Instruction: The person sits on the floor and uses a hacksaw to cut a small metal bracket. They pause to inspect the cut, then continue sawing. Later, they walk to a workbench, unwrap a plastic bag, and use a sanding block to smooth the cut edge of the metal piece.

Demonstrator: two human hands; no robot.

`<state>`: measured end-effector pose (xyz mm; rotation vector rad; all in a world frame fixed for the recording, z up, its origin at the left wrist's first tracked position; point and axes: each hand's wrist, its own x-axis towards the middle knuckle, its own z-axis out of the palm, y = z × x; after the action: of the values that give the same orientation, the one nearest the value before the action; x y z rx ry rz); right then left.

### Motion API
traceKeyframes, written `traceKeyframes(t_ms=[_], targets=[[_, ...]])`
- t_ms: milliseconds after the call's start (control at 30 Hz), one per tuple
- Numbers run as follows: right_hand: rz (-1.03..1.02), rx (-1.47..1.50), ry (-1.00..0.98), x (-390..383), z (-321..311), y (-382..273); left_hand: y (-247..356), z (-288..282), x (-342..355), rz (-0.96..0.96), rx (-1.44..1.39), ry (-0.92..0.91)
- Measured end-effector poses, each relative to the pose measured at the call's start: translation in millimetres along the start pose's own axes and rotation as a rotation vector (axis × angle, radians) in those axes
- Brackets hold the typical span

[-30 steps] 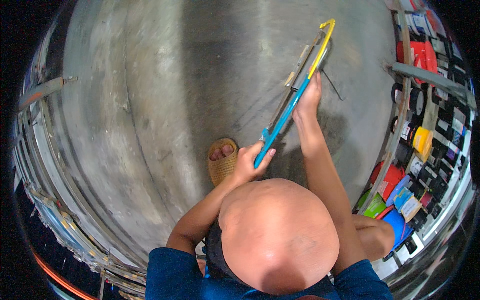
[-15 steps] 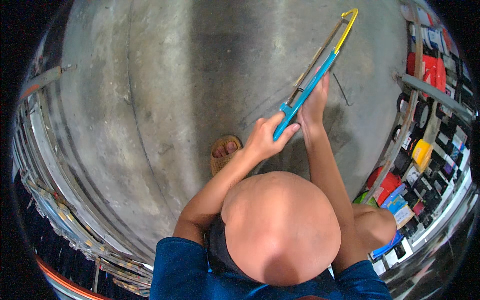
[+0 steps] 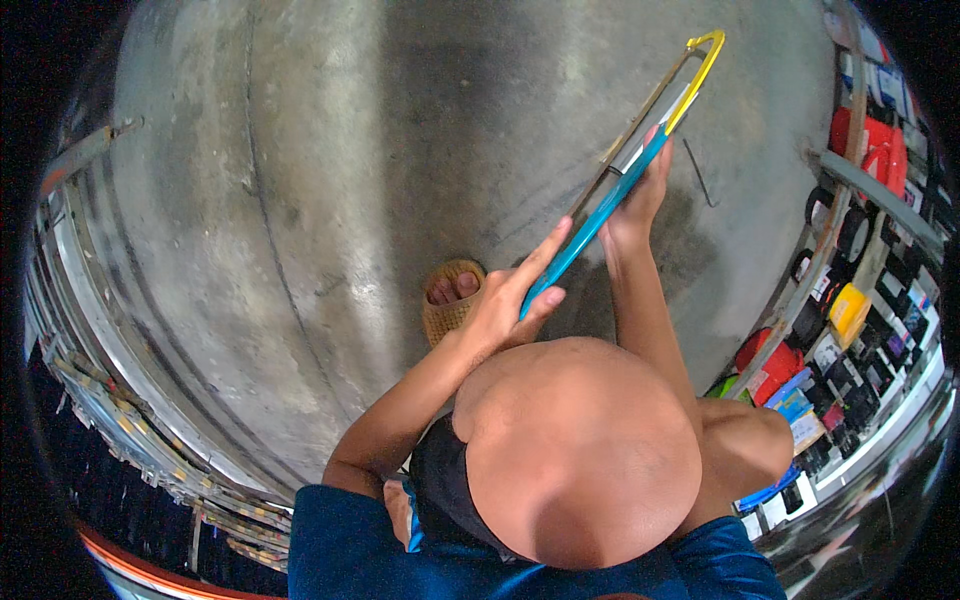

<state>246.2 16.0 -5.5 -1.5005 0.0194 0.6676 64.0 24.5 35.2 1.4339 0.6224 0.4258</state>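
2 hands (image 3: 500,302) at 1 blue/yel. hacksaw (image 3: 603,212), 1 slipper (image 3: 440,319) nr.

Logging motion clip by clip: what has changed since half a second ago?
The hacksaw has slid back toward the body, with the left hand at its handle end, index finger straightened alongside. The right hand stays behind it; its grip is hidden. The woven slipper and bent rod stay put.

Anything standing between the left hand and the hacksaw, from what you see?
Nothing visible: the left hand is closed around the near end of the blue-and-yellow hacksaw. The blue frame partly hides the right hand, so its contact can't be told.
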Motion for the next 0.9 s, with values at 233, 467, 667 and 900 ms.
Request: traceKeyframes(t_ms=[233,467,667,900], targets=[[-0.027,-0.167,-0.019,11,-9,9,0,3,32,-0.141,-0.052,-0.090],[-0.027,-0.201,0.004,1,-8,5,-11,7,26,-0.006,-0.031,0.019],[-0.017,-0.102,0.029,6,-1,2,-23,4,-13,0.026,-0.046,0.041],[0.014,-0.223,-0.087,17,-24,9,-13,17,44,-0.060,-0.014,0.014]])
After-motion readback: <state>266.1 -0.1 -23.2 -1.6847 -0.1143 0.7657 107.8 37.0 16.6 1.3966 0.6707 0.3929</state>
